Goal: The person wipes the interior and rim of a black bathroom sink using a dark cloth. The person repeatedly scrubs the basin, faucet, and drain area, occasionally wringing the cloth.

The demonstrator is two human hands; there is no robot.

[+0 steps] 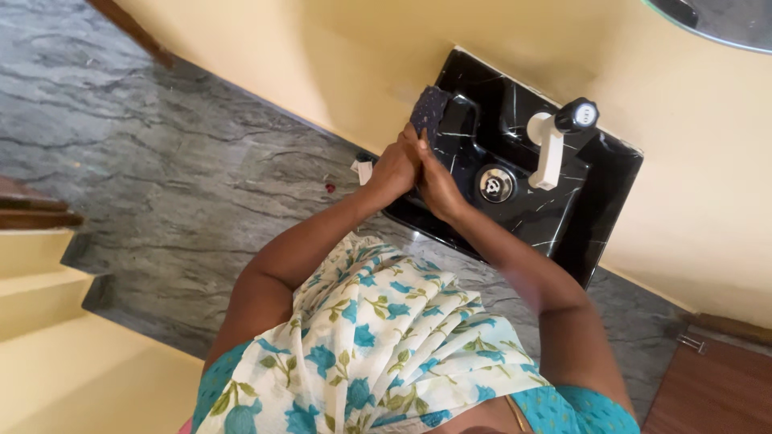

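I am holding both hands together over the near left corner of the square black marble-patterned sink (595, 173), which is set against the pale yellow wall (691, 233). My left hand (396, 171) and right hand (441, 190) are pressed side by side, and the left fingers are curled around the lower end of a dark speckled scrubbing cloth (430, 108) that is sticking up above my knuckles, resting against the sink's rim. The right fingers are closing in against the left hand; whether they also grip the cloth I cannot tell.

To do this well, I judge that I should be keeping the cloth bunched firmly, working over the basin so that drips fall toward the round metal drain (496, 184), and staying clear of the white tap with the black knob (555, 137), which is standing well to the right.

Both forearms are reaching forward and converging, elbows out, wrists roughly level, over the grey veined stone floor (161, 161).
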